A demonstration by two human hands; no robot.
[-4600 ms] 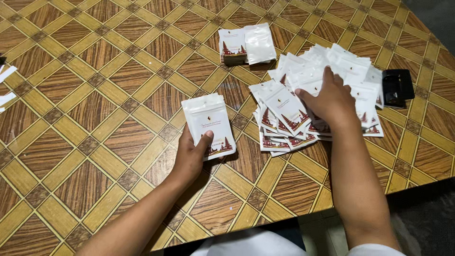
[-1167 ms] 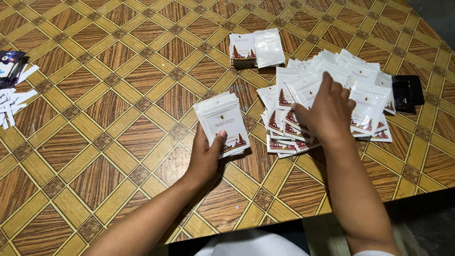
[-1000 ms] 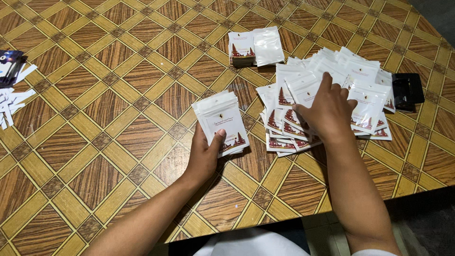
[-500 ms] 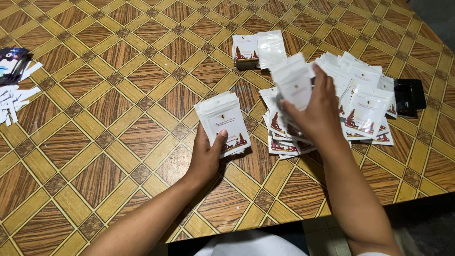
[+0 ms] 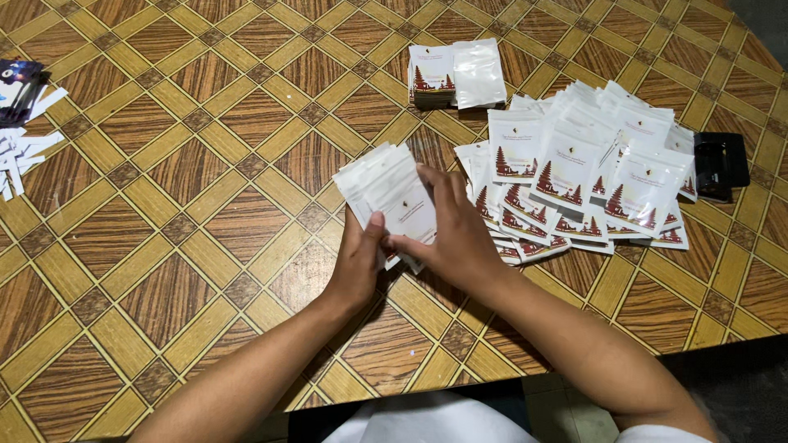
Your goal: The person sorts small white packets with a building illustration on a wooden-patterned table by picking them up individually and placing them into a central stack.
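Both hands now together on the small stack of white plastic pouches: left hand grasping underneath, right hand pressing a newly moved pouch on top, away from the spread pile of white pouches on the patterned wooden table.

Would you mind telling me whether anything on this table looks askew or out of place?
Mostly the loose pile of white pouches on the right: they lie fanned and overlapping at odd angles, unlike the squared stack behind. Scattered white strips sit at the table's left edge. Nothing looks damaged.
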